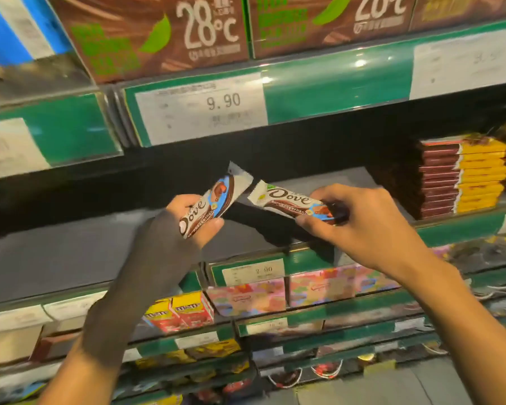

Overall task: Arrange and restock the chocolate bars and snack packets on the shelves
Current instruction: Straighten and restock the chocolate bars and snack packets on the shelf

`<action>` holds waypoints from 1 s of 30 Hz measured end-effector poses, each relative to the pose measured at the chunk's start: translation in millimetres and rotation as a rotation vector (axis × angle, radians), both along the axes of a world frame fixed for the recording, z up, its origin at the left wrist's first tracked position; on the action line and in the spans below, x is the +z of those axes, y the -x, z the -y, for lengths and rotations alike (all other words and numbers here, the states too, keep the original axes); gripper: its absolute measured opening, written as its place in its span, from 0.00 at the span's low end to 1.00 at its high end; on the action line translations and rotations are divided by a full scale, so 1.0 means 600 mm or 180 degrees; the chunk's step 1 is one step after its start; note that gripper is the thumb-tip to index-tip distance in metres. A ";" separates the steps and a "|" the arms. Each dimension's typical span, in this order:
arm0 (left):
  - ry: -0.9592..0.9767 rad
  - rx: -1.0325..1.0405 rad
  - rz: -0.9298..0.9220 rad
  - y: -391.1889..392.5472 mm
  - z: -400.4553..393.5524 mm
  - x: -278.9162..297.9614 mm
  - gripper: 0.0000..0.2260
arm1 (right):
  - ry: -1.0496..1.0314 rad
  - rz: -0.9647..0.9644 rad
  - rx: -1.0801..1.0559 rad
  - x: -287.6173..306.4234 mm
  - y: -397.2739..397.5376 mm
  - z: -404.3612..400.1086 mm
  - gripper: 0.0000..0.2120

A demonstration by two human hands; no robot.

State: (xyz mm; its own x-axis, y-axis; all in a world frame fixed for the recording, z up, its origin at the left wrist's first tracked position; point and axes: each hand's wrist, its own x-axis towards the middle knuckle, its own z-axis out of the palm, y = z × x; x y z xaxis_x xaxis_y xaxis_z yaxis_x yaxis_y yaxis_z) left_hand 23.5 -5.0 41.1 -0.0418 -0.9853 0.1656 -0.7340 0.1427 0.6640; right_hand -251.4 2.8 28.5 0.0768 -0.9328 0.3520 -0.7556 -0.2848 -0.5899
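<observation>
My left hand, in a dark mesh sleeve, grips a white and blue Dove chocolate bar that points up and to the right. A second Dove bar is pinched in my right hand and lies almost level, its free end pointing left. The two bars' tips nearly meet in front of the grey middle shelf, whose left and centre are bare. A stack of maroon and yellow chocolate bars stands at the right end of that shelf.
Brown 28°C chocolate boxes fill the shelf above, with a 9.90 price tag on its green rail. Below are M&M's boxes, pink snack packets and further stocked shelves.
</observation>
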 end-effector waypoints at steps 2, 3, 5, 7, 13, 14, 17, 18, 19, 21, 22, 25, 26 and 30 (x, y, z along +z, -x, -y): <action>0.0019 0.0115 -0.0218 -0.042 -0.049 -0.005 0.11 | -0.0030 0.0177 0.0088 -0.004 -0.047 -0.033 0.18; 0.0048 0.0192 -0.0331 -0.069 -0.075 -0.011 0.12 | -0.0087 0.0312 0.0177 -0.009 -0.075 -0.050 0.18; 0.0186 0.0366 -0.0501 -0.132 -0.133 -0.032 0.18 | -0.0261 0.0644 0.0367 -0.025 -0.137 -0.086 0.20; 0.0203 0.0584 -0.0716 -0.202 -0.197 -0.053 0.16 | -0.0577 0.0987 0.0531 -0.043 -0.211 -0.123 0.21; 0.0171 0.1769 -0.1115 -0.442 -0.407 -0.146 0.15 | -0.1789 0.1841 0.1295 -0.101 -0.478 -0.227 0.10; 0.0186 0.1971 -0.1228 -0.480 -0.442 -0.160 0.16 | -0.1950 0.1801 0.1477 -0.105 -0.527 -0.245 0.05; 0.0209 0.2466 -0.1617 -0.578 -0.550 -0.185 0.17 | -0.2229 0.1590 0.1971 -0.130 -0.663 -0.291 0.07; 0.0257 0.2657 -0.1606 -0.607 -0.584 -0.190 0.18 | -0.2279 0.1573 0.2090 -0.131 -0.709 -0.307 0.05; 0.0320 0.2802 -0.1567 -0.634 -0.614 -0.196 0.16 | -0.2317 0.1540 0.2197 -0.139 -0.753 -0.318 0.04; 0.0404 0.3091 -0.1539 -0.686 -0.665 -0.206 0.15 | -0.2385 0.1510 0.2411 -0.149 -0.837 -0.336 0.05; 0.0433 0.3226 -0.1514 -0.709 -0.684 -0.207 0.14 | -0.2391 0.1435 0.2539 -0.149 -0.875 -0.344 0.09; 0.0556 0.3451 -0.1453 -0.769 -0.719 -0.207 0.12 | -0.2092 0.1042 0.2844 -0.165 -0.981 -0.352 0.29; 0.0591 0.3521 -0.1470 -0.789 -0.725 -0.207 0.13 | -0.2029 0.0986 0.2873 -0.171 -1.012 -0.352 0.33; 0.0405 0.3795 -0.1435 -0.883 -0.733 -0.224 0.11 | -0.2044 0.0579 0.3112 -0.195 -1.133 -0.341 0.22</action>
